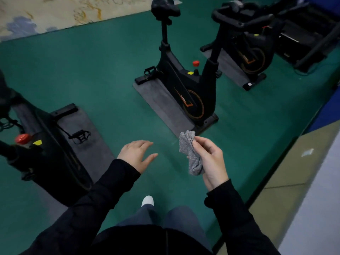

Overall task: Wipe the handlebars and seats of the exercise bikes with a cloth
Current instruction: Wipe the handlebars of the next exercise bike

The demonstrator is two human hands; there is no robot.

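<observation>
My right hand point(209, 161) holds a crumpled grey cloth point(191, 153) in front of me, above the green floor. My left hand point(137, 153) hovers beside it, fingers spread, holding nothing. A black exercise bike point(185, 85) stands ahead in the middle, its seat point(164, 8) at the top of the view and its handlebars point(239, 21) to the right. A second black bike point(46, 148) stands close on my left, partly cut off by the frame edge. Neither hand touches a bike.
Grey mats point(161, 102) lie under the bikes. A third bike point(252, 57) and a dark machine point(309, 39) stand at the back right. A patterned rug point(55, 13) lies far left. A raised tan ledge point(298, 172) runs along the right. My white shoe point(148, 200) shows below.
</observation>
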